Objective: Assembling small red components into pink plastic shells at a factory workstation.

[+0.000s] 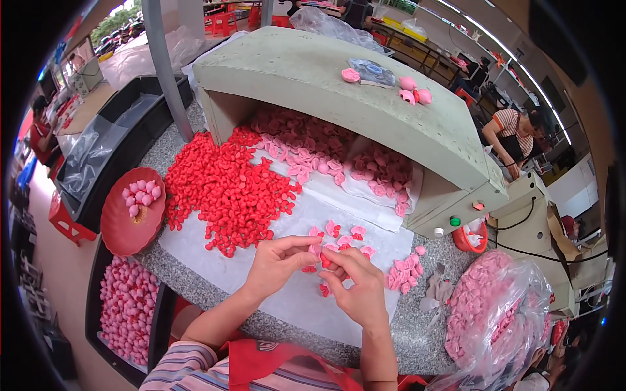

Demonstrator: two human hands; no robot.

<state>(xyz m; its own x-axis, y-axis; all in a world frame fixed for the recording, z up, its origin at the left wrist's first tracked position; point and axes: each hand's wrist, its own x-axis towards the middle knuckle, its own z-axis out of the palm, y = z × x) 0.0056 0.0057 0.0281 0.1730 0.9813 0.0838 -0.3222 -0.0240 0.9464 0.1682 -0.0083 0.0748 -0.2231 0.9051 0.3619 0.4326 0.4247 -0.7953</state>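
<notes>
Over the white sheet (195,254), my left hand (277,264) pinches a small pink soft piece (315,249) between thumb and fingertips. Close against it, my right hand (357,287) grips a small red piece (325,261). The two pieces are nearly touching; whether they are joined I cannot tell. Around my fingers lie several pink shell-like pieces (358,231), some with red bits on them. To the left spreads a large heap of glossy red pieces (228,189). A small pile of pink pieces (405,272) sits right of my right hand.
A pale green machine hood (339,72) arches over more pink pieces (303,163). A red scalloped bowl (120,228) holds pink balls. Below it is a black crate (98,313) of pink-and-red pieces. At right stand a plastic bag (502,306) of pink pieces and an orange cup (471,236). Other people work farther off.
</notes>
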